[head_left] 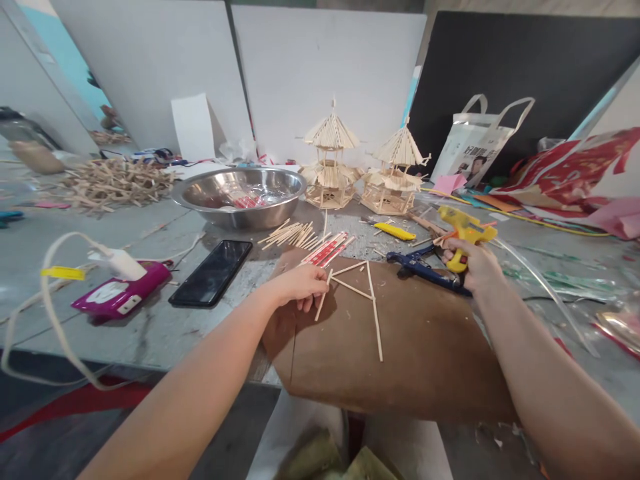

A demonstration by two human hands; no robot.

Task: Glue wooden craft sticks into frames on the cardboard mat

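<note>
My left hand [304, 284] pinches a thin wooden stick [323, 301] over the brown board [430, 367]. Right of those fingers, joined wooden sticks [371, 287] lie on the board in an open triangular shape with one long leg toward me. The held stick's upper part meets the left corner of that shape; whether they are stuck together I cannot tell. At the board's far right, my right hand [479, 268] is wrapped round a yellow hot glue gun [465, 230]. A blue-handled hand tool [425, 269] lies just left of it.
Behind the board are loose sticks [293, 235], red-and-white packaging [327, 250] and a yellow utility knife [395, 231]. Two stick pagodas [333, 177] stand farther back beside a steel bowl [240, 217]. Leftward lie a phone [213, 273] and a purple power strip [123, 293] with a looping cable.
</note>
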